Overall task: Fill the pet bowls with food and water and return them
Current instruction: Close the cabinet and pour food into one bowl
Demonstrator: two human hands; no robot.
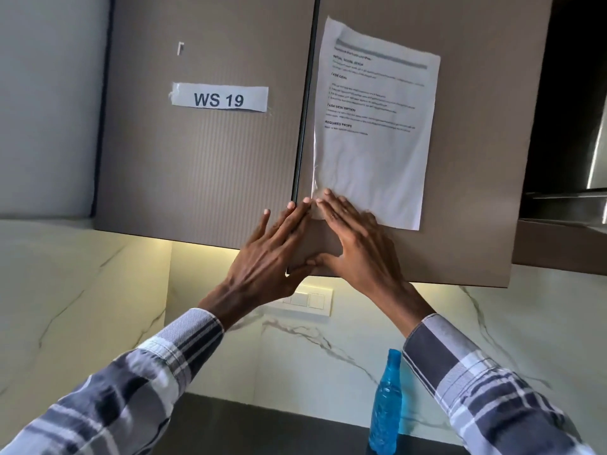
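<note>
No pet bowl is in view. My left hand (pixel 266 254) and my right hand (pixel 351 244) are both raised flat against the lower edge of a brown wall cabinet (pixel 197 165), fingers straight, thumbs touching near the gap between its two doors. The right fingertips lie on the bottom corner of a printed sheet (pixel 374 126) taped to the right door. A blue plastic water bottle (pixel 387 405) stands on the dark counter (pixel 262 431) below, next to my right sleeve.
A label reading WS 19 (pixel 218 98) is taped on the left door. A white switch plate (pixel 308 300) sits on the marble backsplash (pixel 295 356) under the cabinet. A steel hood (pixel 578 198) is at the right edge.
</note>
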